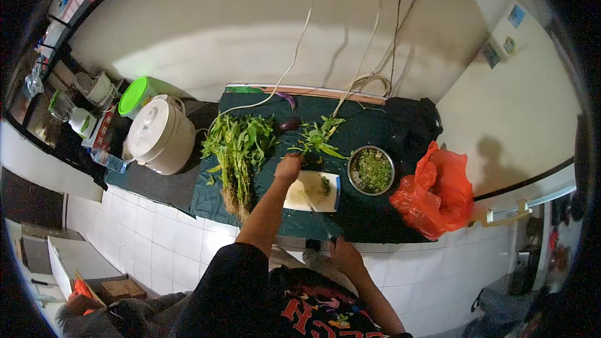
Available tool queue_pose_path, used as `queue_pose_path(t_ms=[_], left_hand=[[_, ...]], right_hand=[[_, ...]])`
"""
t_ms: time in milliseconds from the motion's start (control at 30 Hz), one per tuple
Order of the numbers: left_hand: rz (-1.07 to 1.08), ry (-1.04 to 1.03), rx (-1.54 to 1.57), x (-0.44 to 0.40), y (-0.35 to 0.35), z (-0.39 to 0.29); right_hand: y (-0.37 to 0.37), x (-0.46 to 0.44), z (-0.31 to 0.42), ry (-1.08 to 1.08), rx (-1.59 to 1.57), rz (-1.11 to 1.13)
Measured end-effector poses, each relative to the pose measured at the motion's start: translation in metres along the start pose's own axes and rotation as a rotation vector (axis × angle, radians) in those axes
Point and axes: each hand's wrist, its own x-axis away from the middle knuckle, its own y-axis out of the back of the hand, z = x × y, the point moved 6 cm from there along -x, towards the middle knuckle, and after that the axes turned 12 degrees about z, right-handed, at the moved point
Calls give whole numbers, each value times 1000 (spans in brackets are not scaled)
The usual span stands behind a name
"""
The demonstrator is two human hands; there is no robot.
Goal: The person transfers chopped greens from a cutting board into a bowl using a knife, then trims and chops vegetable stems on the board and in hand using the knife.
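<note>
My left hand (290, 167) reaches over the far left corner of the white cutting board (294, 201). Its fingers are closed at the stem ends of some loose leafy greens (322, 136); the exact grip is partly hidden. At the table's near edge, my right hand (344, 255) grips a knife (322, 220), its blade pointing up-left across the board. A small heap of chopped greens (325, 186) lies on the board's right part. Right of the board stands a metal bowl (351, 183) full of chopped greens.
A large rooted bunch of greens (241, 144) lies left of the board. Behind are a purple eggplant (289, 124) and white cables (294, 56). A red plastic bag (438, 194) sits right, a white rice cooker (164, 134) left. Another person's sleeve (144, 316) shows lower left.
</note>
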Motion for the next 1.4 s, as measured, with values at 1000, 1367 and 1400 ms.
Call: queue_pose_path(t_ms=[1000,1367,1400], left_hand=[[-255,171,497,15,55,83],[126,-131,161,13,54,5],[142,-128,158,11,53,-7]], right_hand=[[6,6,18,48,-72,20],[-22,11,-27,-244,-228,90],[-22,14,-28,-249,-229,91]])
